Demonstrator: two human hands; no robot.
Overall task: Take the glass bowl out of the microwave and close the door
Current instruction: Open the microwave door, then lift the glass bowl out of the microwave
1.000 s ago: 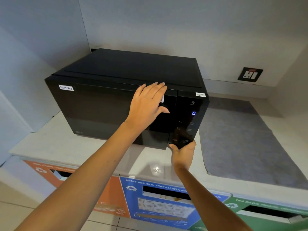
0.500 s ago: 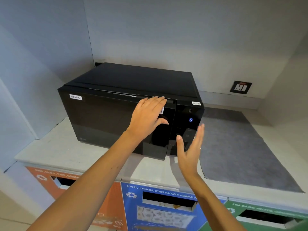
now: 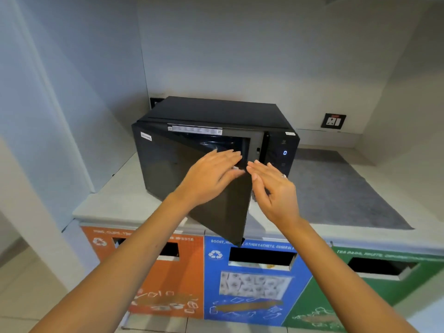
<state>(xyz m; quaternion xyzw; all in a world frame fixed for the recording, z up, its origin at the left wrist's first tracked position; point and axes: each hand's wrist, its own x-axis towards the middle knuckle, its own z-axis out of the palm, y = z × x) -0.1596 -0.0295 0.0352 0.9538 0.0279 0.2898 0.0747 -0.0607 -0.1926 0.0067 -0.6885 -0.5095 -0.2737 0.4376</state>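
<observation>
Black microwave (image 3: pixel 216 111) door (image 3: pixel 216 212) ajar | left hand (image 3: pixel 211 175) flat on door | right hand (image 3: pixel 274 188) open, empty

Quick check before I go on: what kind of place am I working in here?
Likely a shared office or canteen pantry: a black microwave labelled for non-veg food sits on a counter above colour-coded recycling bins with printed sorting labels.

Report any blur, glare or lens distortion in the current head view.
Head view: wide-angle bending bows the left wall edges and the bin fronts; motion blur softens the bin lettering and both hands, left hand and right hand; the glossy microwave door shows faint reflections; the cavity behind it is too dark to show a bowl; lighting is soft, with mild shadows on the counter.
</observation>
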